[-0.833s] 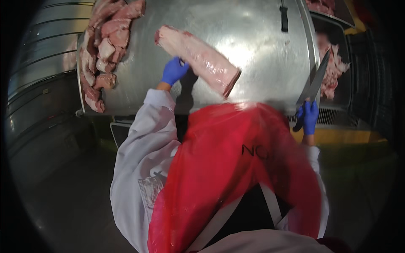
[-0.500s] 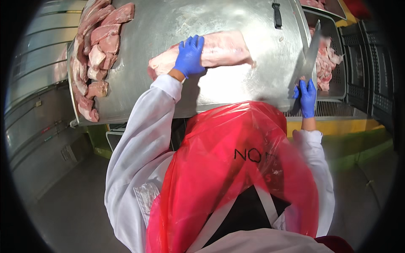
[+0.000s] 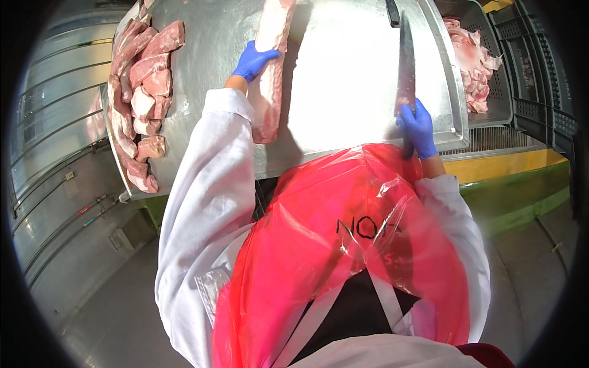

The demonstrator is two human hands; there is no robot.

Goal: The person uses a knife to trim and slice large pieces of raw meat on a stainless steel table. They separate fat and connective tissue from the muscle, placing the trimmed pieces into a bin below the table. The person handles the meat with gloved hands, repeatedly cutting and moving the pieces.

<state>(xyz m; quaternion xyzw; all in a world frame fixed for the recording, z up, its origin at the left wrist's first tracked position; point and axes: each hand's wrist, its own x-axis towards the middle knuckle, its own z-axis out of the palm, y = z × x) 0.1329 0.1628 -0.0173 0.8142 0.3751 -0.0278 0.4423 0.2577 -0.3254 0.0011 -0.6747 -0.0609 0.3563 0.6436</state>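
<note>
My left hand (image 3: 251,61), in a blue glove, grips a long pale pork loin (image 3: 268,104) that lies upright in the picture on the left-middle of a steel worktop (image 3: 202,61). My right hand (image 3: 416,127), also gloved in blue, is closed on a long-bladed knife (image 3: 405,67), its blade pointing away from me over the right part of the worktop. A smaller dark-handled tool (image 3: 392,13) lies at the top edge of the view, beyond the blade's tip.
A row of several pink meat pieces (image 3: 147,92) runs along the worktop's left edge. A perforated bin (image 3: 503,104) with pale trimmings (image 3: 472,67) sits at the right, beside dark stacked crates (image 3: 537,80). A slatted steel structure (image 3: 61,73) stands at the left.
The loin has turned from crosswise to lengthwise and shifted left and away from me with my left hand. The knife has moved left onto the worktop with my right hand.
</note>
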